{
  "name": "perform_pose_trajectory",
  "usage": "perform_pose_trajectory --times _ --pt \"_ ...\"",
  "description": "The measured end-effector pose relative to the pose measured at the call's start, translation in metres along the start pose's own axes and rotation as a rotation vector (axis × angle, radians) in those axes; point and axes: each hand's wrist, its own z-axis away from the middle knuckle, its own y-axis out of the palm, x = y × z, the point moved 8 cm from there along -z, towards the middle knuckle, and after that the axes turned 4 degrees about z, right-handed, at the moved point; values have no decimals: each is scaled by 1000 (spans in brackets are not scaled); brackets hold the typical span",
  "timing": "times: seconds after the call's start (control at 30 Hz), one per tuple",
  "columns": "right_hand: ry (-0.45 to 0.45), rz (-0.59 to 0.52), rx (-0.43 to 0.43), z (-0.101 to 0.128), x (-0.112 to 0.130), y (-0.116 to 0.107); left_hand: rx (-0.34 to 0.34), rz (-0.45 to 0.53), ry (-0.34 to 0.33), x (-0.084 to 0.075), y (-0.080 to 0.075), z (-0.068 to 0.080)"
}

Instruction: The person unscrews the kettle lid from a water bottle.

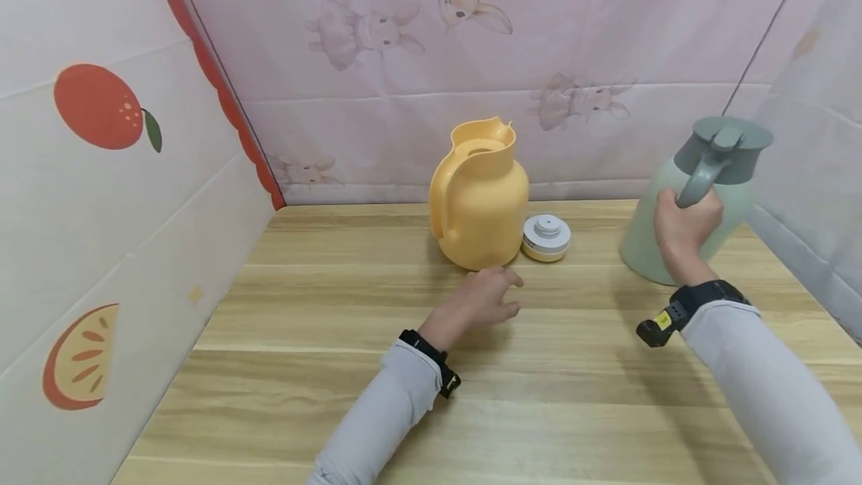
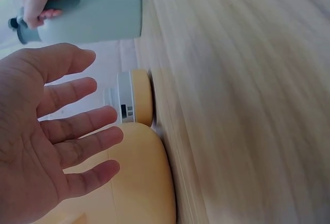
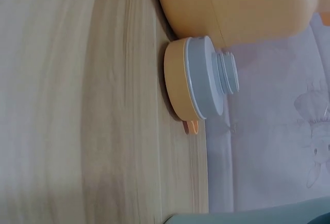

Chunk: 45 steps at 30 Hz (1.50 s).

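On the right of the table, my right hand (image 1: 685, 224) grips the handle of a green thermos jug (image 1: 656, 227), which leans a little to the right in the head view. A yellow thermos jug (image 1: 486, 208) stands upright near the back, its mouth without a lid on it. Beside its base lies a lid (image 1: 547, 236) with its grey underside up and yellow rim down. My left hand (image 1: 480, 298) hovers in front of the yellow jug, holding nothing; the left wrist view shows its fingers (image 2: 85, 118) spread and loosely bent.
The wooden table (image 1: 323, 395) reaches back to a pink rabbit-print curtain (image 1: 377, 126). A white fruit-print wall covering (image 1: 135, 245) borders it on the left, and a pale one (image 1: 821, 171) stands close behind the green jug.
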Motion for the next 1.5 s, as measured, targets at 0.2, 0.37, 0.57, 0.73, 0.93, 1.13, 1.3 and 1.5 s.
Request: perform_pose_trajectory --times 0.2,0.37,0.57,0.73,0.93,1.13,1.3,1.5 --pt "-1 -14 36 11 3 -8 33 -38 17 -1 3 7" --pt "-2 -33 96 19 7 -13 32 -61 37 -4 4 12" --pt "-6 -59 144 29 19 -19 22 -87 59 -8 3 17" --pt "19 -98 170 41 32 -26 23 -94 64 -11 2 21" --pt "21 -104 180 46 32 -32 10 -138 99 -17 0 28" --pt "-71 -113 194 50 32 -33 -4 -130 119 -17 -3 33" --pt "-60 -156 215 51 21 -33 -2 -96 119 -16 -7 36" --pt "-32 -241 254 58 21 -35 8 -57 94 -13 -13 39"
